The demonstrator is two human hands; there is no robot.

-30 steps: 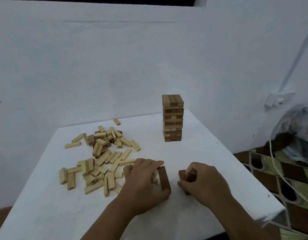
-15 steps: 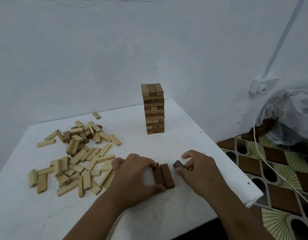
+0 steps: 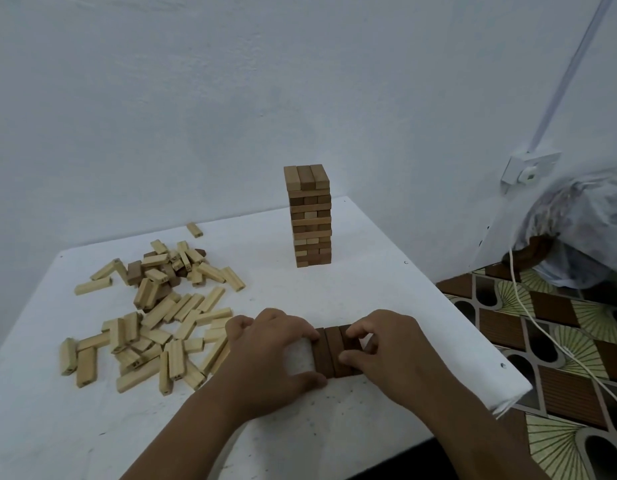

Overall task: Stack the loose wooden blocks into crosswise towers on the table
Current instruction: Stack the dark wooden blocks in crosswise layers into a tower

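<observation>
Pale plastered wall (image 3: 196,98), white table (image 3: 386,282), patterned tiled floor (image 3: 560,341).

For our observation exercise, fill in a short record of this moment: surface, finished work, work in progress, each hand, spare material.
surface: white table
finished work: one crosswise tower standing at the far side of the table
work in progress: row of dark blocks lying flat side by side at the near edge
left hand: pressed against the row's left side
right hand: on the row's right side, fingers over its rightmost block
spare material: loose pile of pale blocks on the left, a few dark ones mixed in
</observation>
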